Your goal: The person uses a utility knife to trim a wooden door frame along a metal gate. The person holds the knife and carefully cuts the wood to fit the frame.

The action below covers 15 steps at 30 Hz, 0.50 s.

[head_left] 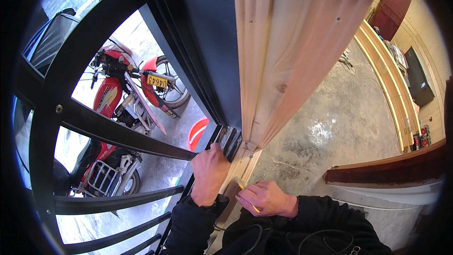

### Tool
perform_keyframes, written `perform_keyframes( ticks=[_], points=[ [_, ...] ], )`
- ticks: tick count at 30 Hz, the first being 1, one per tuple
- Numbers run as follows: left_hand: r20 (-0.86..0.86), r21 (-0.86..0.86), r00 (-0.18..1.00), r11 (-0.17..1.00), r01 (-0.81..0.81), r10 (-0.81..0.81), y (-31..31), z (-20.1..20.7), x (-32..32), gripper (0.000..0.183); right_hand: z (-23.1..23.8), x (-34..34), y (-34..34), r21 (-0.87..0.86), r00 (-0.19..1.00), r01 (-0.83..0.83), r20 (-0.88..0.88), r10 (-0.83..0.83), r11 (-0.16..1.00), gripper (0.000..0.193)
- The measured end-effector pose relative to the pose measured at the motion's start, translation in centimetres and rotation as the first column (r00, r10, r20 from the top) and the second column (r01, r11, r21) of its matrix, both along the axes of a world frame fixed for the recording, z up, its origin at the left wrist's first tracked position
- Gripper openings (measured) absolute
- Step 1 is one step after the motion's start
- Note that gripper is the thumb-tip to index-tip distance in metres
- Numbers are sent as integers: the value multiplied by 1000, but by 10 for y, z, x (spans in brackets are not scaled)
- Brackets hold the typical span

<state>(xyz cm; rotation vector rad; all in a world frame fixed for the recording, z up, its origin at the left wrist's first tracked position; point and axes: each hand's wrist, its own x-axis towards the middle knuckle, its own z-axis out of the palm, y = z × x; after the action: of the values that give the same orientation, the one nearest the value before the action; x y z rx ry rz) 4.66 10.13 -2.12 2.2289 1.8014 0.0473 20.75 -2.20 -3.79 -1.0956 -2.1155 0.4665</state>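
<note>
My right hand (265, 198) is closed around a slim yellow stick (255, 208), possibly a pencil or a thin handle; its pale upper end lies close to the wooden sill. My left hand (210, 174) is curled closed at the lower corner of the dark window frame (214, 42), beside the metal track (230, 142). Whatever its fingers grip is hidden from me. Pale wooden trim (288, 42) with a grooved profile runs down along the frame. It meets the wooden sill (243, 165) in a corner just ahead of both hands.
Dark metal bars (127, 134) cross on the left, with a red motorcycle (127, 85) beyond them. Long wooden boards (389, 85) stand against the wall at right, near a black panel (417, 75). A brown curved edge (387, 170) lies right. Black cords (325, 233) hang near my body.
</note>
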Motion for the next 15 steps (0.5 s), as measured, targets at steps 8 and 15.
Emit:
perform_keyframes(
  ticks=[8, 15],
  points=[
    [10, 47, 1000, 999, 26, -26, -6, -1, 1, 11, 0, 0, 0, 3, 1000, 0, 10, 0, 1000, 13],
    [-2, 237, 994, 966, 104, -106, -3, -17, 0, 12, -1, -1, 1, -10, 1000, -5, 13, 5, 1000, 12]
  ],
)
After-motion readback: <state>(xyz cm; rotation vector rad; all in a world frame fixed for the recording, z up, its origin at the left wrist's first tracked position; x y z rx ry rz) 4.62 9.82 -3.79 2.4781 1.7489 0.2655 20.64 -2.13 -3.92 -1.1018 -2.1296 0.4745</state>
